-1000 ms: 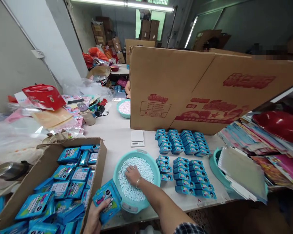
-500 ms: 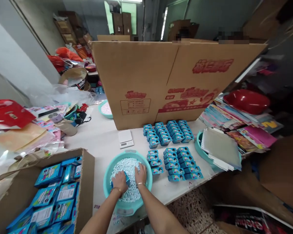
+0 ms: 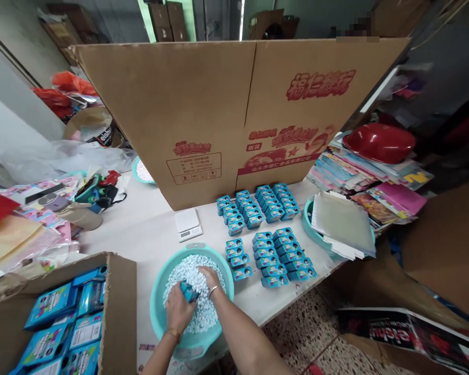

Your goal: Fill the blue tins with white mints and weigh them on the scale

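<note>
My left hand (image 3: pixel 179 308) is closed around a small blue box (image 3: pixel 188 291), held tilted over the turquoise basin (image 3: pixel 156 312). The basin is filled with small pale blue-white pellets (image 3: pixel 209 319). My right hand (image 3: pixel 210 280) is cupped over the pellets close to the box, fingers curled round some of them; its fingertips are partly hidden. Just right of the basin stand rows of matching blue boxes (image 3: pixel 273 259), with more rows (image 3: pixel 258 208) behind them. A white digital scale (image 3: pixel 187 224) lies behind the basin.
An open carton (image 3: pixel 121 291) of larger blue packs stands at left. A tall cardboard sheet (image 3: pixel 203 99) rises behind the rows. At right are a basin with stacked sheets (image 3: pixel 342 224), magazines and a red bowl (image 3: pixel 379 143). A bottle (image 3: pixel 80 214) lies at left.
My view has shifted, so the scene sits further left and the cardboard looks nearer. My left hand has lifted and tilted the blue box, and my right hand has come closer to it.
</note>
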`<state>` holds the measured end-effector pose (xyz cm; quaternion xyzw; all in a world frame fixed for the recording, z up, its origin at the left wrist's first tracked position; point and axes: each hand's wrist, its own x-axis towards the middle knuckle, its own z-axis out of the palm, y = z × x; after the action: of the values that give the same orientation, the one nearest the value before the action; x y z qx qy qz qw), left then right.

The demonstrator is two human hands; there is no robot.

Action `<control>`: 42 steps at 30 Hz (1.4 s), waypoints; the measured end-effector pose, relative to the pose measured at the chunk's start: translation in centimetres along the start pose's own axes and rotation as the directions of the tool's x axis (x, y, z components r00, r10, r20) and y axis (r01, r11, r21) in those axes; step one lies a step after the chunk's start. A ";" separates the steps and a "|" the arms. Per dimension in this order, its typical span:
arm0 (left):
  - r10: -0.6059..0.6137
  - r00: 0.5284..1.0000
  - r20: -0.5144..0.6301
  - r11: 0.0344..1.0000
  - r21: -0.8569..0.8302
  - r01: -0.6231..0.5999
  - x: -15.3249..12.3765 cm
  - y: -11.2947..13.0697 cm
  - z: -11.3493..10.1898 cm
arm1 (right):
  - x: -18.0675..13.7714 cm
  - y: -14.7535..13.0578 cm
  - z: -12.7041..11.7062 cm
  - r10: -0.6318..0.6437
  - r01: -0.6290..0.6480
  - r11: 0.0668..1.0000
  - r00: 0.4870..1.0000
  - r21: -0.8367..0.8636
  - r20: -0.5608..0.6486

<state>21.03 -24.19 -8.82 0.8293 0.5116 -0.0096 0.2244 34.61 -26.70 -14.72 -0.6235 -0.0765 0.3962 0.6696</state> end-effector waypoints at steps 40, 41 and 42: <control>0.159 0.899 -0.408 0.922 -0.264 -0.283 -1.6 -1.6 -4.1 | -5.5 -10.1 6.8 -0.206 0.199 0.962 0.978 -0.187 -0.020; 0.147 0.897 -0.416 0.917 -0.284 -0.282 -1.8 -1.7 -3.9 | -5.6 -10.0 6.6 -0.197 0.192 0.965 0.980 -0.178 -0.011; 0.138 0.894 -0.427 0.910 -0.302 -0.285 -2.1 -1.7 -3.7 | -5.7 -9.8 6.5 -0.189 0.185 0.968 0.982 -0.169 -0.004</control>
<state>17.76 -23.91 -5.63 0.8108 0.4444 0.2761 0.2626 31.17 -24.31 -2.34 -0.6717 -0.1613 0.3172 0.6498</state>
